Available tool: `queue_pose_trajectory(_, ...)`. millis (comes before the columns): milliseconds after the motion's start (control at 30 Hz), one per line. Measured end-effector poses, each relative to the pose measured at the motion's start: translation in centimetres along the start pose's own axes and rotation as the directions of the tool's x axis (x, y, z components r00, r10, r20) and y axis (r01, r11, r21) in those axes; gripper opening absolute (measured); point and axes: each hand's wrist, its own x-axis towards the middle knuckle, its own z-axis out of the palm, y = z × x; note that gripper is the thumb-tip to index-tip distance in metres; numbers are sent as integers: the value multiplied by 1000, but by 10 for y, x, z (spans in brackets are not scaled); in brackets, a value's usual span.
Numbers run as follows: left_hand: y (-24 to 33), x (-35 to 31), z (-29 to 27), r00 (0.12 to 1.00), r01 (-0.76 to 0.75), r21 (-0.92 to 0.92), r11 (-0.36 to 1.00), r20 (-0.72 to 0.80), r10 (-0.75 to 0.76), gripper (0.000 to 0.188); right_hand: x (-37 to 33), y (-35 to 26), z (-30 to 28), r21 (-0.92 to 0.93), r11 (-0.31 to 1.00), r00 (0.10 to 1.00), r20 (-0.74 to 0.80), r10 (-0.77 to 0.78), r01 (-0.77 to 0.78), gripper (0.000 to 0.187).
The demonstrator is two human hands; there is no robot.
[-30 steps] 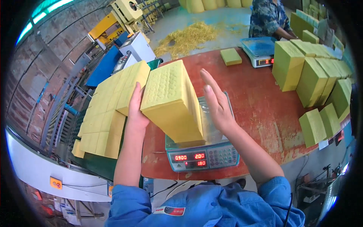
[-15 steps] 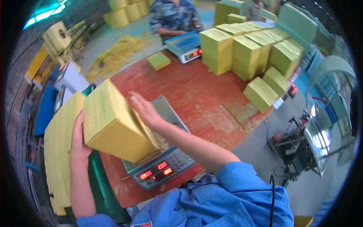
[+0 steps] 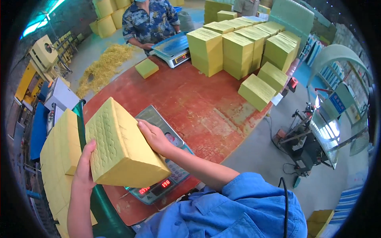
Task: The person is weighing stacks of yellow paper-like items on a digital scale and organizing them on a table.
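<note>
A thick stack of yellow paper [image 3: 133,148], its greenish left face pressed with wavy lines, is tilted between my two hands. My left hand [image 3: 84,166] holds it from the left, with the thumb on the patterned face. Against its right side lies my right hand [image 3: 152,137], fingers curled over the edge. Beneath and partly behind the stack is a digital scale [image 3: 184,147] with a metal plate and a lit red display. The stack covers much of the scale, so I cannot tell whether they touch.
More yellow stacks [image 3: 53,158] line the green-edged surface at left. On the red table [image 3: 190,99] are a small yellow block [image 3: 147,68], a second scale [image 3: 172,49], tall paper stacks [image 3: 204,51] and two low blocks [image 3: 257,92]. A person [image 3: 150,20] stands across the table.
The stack has turned so its patterned face shows, and my right hand has closed in against its side. The view has shifted, and the scale's display reads differently.
</note>
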Motion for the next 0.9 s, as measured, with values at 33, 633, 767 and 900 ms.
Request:
queue_pose_trajectory(33,0,1,3,997,31,9,999,63,-32,55,-7,-2,-7,14,1000,999,-30,-18,18,50)
queue_pose_trajectory(633,-4,70,129,926,156,18,988,346,-152,63,-101,18,-147,607,704,879,-18,476,-369,41)
queue_pose_trajectory(767,-2,97,176,921,133,7,991,367,-127,63,-88,-13,-200,626,697,877,-46,479,-348,39)
queue_pose_trajectory(900,-19,145,199,953,167,-51,985,265,-148,61,-42,1,-269,487,812,905,-96,414,-320,43)
